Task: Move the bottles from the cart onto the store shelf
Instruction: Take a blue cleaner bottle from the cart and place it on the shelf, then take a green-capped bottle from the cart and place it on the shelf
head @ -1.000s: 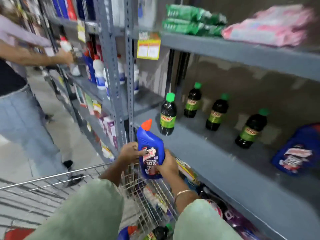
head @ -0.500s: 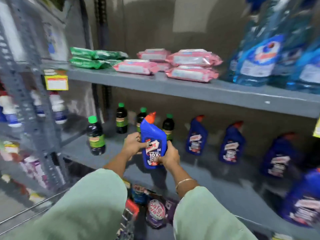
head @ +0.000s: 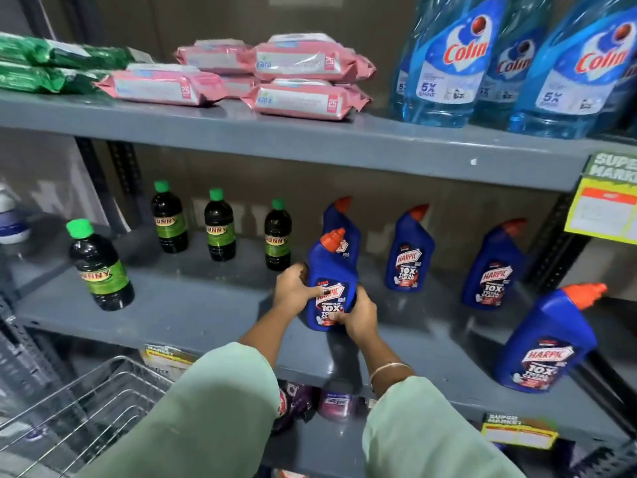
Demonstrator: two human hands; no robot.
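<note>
Left hand [head: 293,291] and right hand [head: 356,317] both clasp an upright blue Harpic bottle [head: 331,281] on the grey middle shelf [head: 193,305].

Between the fingers [head: 319,290] sits a Harpic bottle [head: 331,288] of glossy blue plastic with a smooth paper-like label and a matt orange cap. Under the fingers, the grey shelf [head: 193,305] looks like painted metal — smooth, faintly sheened. Left of the fingers, the dark Sunny bottles [head: 100,267] shine; below-left, the cart [head: 86,395] is bare wire — bright metal.
</note>
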